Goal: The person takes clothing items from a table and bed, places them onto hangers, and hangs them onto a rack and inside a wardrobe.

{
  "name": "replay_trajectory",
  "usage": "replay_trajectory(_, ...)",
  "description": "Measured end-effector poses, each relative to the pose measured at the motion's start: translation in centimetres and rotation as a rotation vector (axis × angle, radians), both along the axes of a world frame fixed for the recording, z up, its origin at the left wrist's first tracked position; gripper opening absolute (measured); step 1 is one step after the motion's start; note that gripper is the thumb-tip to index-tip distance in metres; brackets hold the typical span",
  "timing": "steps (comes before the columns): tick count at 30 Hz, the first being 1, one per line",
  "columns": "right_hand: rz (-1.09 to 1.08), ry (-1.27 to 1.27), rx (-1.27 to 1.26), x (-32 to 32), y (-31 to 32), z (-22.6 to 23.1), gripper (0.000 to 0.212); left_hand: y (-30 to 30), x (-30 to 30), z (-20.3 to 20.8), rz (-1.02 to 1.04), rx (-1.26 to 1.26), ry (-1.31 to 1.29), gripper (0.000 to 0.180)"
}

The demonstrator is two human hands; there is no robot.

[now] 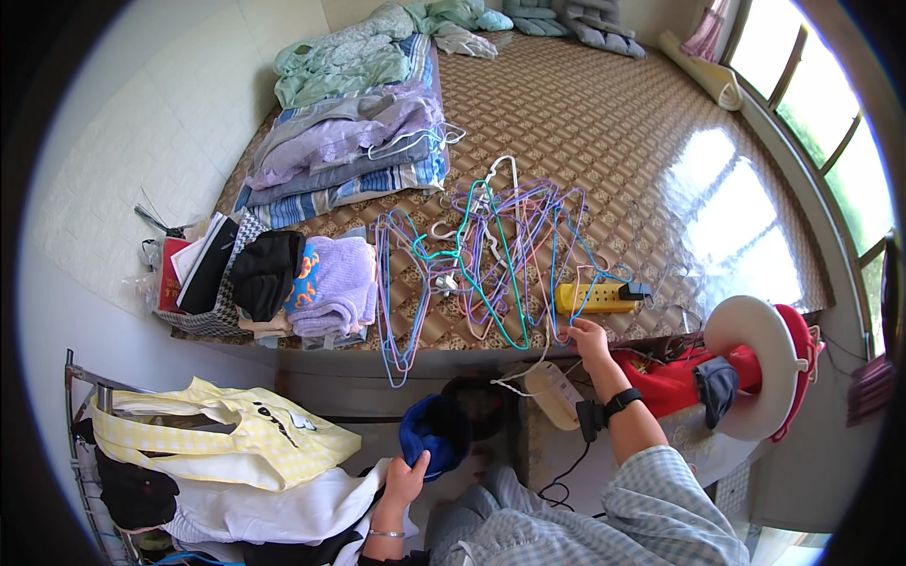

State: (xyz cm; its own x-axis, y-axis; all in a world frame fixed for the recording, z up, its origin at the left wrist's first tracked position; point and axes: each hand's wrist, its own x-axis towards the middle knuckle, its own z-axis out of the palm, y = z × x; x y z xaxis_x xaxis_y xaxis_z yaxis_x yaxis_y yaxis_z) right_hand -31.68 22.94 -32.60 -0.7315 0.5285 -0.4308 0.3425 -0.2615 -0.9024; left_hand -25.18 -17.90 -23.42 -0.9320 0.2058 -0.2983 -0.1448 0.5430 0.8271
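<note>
My left hand (pixel 404 479) is closed on the edge of a dark blue cap (pixel 432 436), held low in front of the platform with its dark hollow facing up. My right hand (pixel 592 341) reaches to the platform's front edge, fingers pinched at the lower end of a blue clothes hanger (pixel 554 255). That hanger lies at the right of a tangled heap of coloured wire hangers (pixel 486 255), with a teal hanger (pixel 514 316) on top. Just beyond my right fingers sits a yellow power strip (pixel 593 298) with a black plug.
Folded purple towels (pixel 335 274) and a checked box (pixel 209 321) stand left of the hangers, with bedding (pixel 349 141) behind. A yellow checked bag (pixel 274 434) and white clothes hang on a rack (pixel 80 373) at left. A white ring-shaped object (pixel 741 325) and red cloth are at right.
</note>
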Motion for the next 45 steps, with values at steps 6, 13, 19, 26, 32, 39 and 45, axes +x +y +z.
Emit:
replay_trajectory(6,0.011,0.140,-0.619,1.9,-1.6,2.9,0.020,0.2,-0.4,0.3,-0.057,-0.038,-0.058,0.036)
replay_trajectory(13,-0.030,0.167,-0.495,2.5,-1.5,1.8,0.009,0.5,-0.1,-0.7,-0.063,0.001,0.014,0.036)
replay_trajectory(19,-0.282,0.038,-0.470,1.1,-2.0,3.4,0.012,0.3,0.2,0.2,-0.053,0.023,0.005,0.034)
replay_trajectory(26,-0.238,0.217,-0.426,1.1,-1.6,4.7,0.021,-0.3,0.7,0.6,-0.067,0.004,-0.026,0.035)
replay_trajectory(32,-0.153,0.379,-0.424,3.3,-3.7,8.2,0.023,-0.8,1.5,1.4,-0.176,-0.031,-0.045,0.034)
replay_trajectory(39,0.051,0.326,-0.271,12.2,-8.0,10.5,0.021,-1.1,3.0,1.1,-0.310,-0.021,-0.046,0.038)
replay_trajectory(45,0.088,0.083,-0.289,24.8,-11.7,7.8,0.023,-1.4,6.2,0.4,-0.462,-0.011,-0.085,0.045)
